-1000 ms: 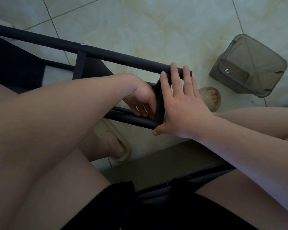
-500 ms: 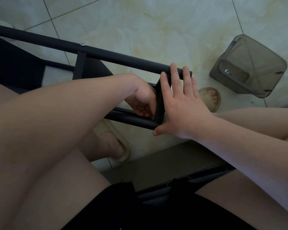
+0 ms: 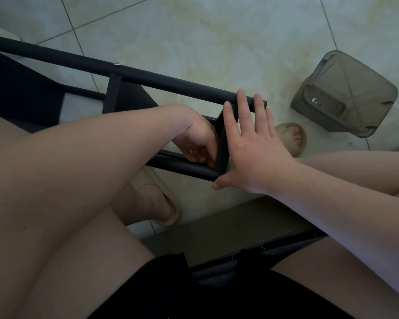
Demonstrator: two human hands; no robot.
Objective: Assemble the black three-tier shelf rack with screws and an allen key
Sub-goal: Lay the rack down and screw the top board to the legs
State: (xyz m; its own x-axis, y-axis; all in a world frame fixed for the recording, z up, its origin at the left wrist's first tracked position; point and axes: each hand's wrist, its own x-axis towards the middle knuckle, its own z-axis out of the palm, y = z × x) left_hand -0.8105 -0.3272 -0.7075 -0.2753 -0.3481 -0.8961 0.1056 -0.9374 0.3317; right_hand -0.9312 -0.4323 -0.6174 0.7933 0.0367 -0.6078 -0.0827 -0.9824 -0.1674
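Black rack (image 3: 171, 84), beige slippers (image 3: 290, 139), grey bin (image 3: 346, 97).

One rack (image 3: 171, 81), two hands (image 3: 199, 140) (image 3: 251, 148), two slippers (image 3: 168, 203) (image 3: 290, 139), one bin (image 3: 346, 97)

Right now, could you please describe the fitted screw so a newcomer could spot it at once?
Find the long black tube crossing the pale tiled floor from the left edge. Midway along it, above a flat black crossbar, sits the screw: the only silvery dot on that tube.

No lettering, label or number can be read anywhere. The grey plastic bin (image 3: 355, 88) in the upper right of the frame shows a small pale mark (image 3: 314, 100) inside, too small and blurred to read.
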